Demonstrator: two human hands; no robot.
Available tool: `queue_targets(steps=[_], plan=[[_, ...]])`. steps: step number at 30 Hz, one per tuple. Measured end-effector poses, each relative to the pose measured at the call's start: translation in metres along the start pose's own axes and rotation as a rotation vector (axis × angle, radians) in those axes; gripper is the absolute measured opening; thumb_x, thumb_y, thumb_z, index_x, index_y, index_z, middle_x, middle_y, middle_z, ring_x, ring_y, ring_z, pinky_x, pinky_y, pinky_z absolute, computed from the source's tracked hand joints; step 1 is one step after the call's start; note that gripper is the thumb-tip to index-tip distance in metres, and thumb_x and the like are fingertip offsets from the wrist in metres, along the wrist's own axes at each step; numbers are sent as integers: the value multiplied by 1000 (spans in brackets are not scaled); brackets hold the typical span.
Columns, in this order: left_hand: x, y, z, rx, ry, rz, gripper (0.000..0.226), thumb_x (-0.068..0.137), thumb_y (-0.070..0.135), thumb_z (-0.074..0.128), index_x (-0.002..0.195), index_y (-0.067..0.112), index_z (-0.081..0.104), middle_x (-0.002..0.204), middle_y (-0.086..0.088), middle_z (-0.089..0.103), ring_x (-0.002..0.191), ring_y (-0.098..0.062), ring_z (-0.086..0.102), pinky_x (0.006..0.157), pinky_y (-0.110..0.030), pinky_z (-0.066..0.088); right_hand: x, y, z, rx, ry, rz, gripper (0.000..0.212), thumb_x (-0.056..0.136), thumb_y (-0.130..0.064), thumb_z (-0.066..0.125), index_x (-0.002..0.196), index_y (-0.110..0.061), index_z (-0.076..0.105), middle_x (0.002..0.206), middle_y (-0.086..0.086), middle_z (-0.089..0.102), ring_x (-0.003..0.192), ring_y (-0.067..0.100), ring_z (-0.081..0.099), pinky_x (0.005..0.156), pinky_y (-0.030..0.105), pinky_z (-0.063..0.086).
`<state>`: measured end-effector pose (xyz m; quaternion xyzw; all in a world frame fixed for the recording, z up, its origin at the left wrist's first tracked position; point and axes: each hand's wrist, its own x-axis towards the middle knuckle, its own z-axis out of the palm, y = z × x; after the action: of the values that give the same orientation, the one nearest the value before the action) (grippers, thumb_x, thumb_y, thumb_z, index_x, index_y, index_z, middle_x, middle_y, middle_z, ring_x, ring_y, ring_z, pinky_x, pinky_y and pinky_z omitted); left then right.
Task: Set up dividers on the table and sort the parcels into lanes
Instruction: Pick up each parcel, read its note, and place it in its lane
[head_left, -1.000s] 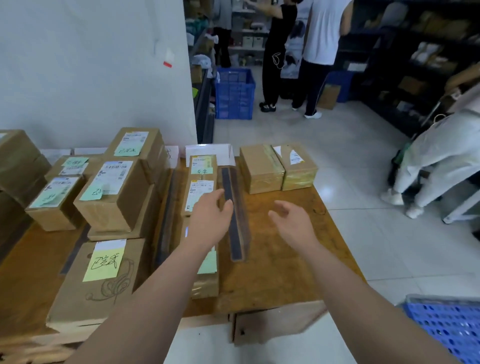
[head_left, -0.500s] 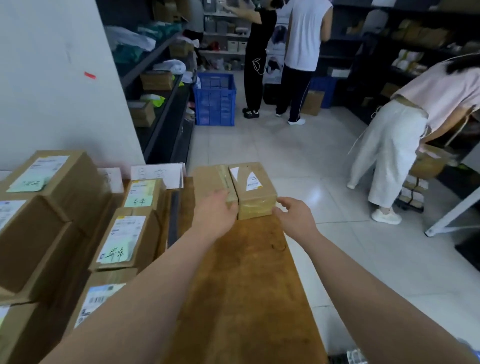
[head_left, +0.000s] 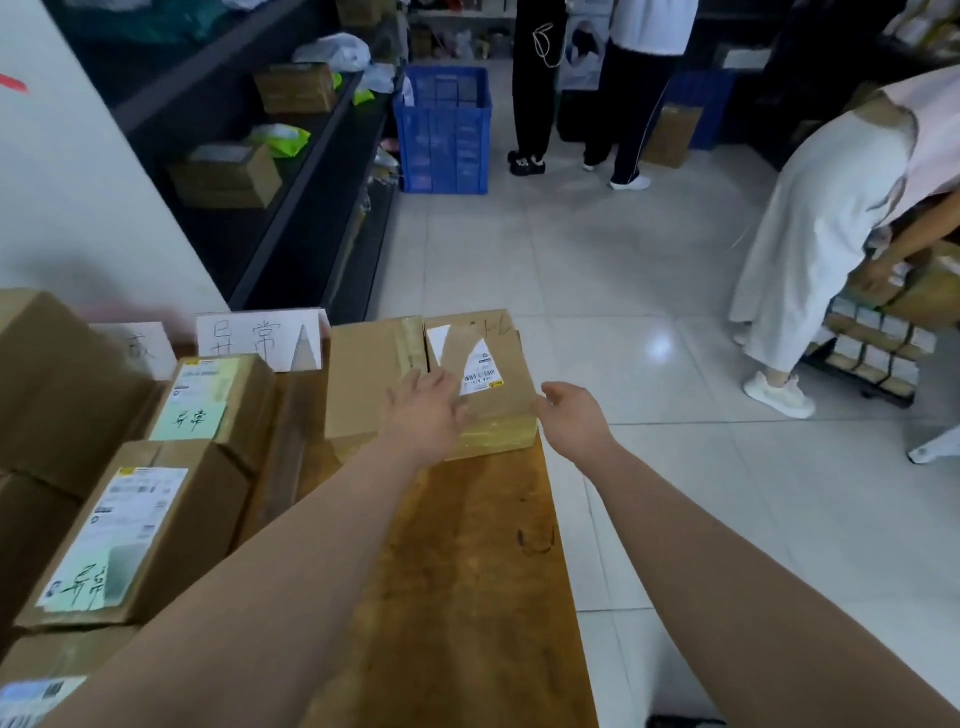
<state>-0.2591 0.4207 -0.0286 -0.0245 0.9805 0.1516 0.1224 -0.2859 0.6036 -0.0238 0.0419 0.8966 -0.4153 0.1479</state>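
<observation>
Table (head_left: 467, 597), near end: wooden top under my forearms. My left side: labelled parcels (head_left: 135, 530) in row, green notes on tops. Far end of table: two parcels side by side, touching: plain box (head_left: 363, 379) and taped parcel (head_left: 493, 374) with white label. My left hand (head_left: 428, 410) flat, fingers straight and spread, resting across both tops at seam. My right hand (head_left: 571, 415) at taped parcel's right edge, fingers bent; grip or mere touch, cannot tell. Behind parcels: handwritten paper sign (head_left: 260, 338). Beyond, on floor: blue crate (head_left: 441, 130)

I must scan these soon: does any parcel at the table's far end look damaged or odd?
Yes. On the right parcel, which the left hand touches, the white label looks torn: two ragged pieces with a brown gap between them.
</observation>
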Motion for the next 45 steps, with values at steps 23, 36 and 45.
queue_targets(steps=[23,36,45], plan=[[-63,22,60,-666,124,-260,54,99,34,51,149,17,36,144,-5,44,116,-22,57,101,-32,43,-34,79,4,429,-110,294,20,89,-35,60,97,-18,66,107,1,69,101,23,64,96,46,51],[-95,26,50,-1025,262,-156,47,83,-4,70,122,20,56,115,11,65,108,-9,62,91,-27,53,-80,51,-37,791,-82,244,53,95,-57,40,90,-8,60,92,9,67,96,29,65,90,51,52],[-131,17,31,-1276,84,-306,49,100,58,23,102,32,64,100,6,71,95,-12,65,80,-30,53,-103,52,-29,749,-349,86,38,72,-24,62,110,-21,66,99,2,67,100,19,59,98,49,45]])
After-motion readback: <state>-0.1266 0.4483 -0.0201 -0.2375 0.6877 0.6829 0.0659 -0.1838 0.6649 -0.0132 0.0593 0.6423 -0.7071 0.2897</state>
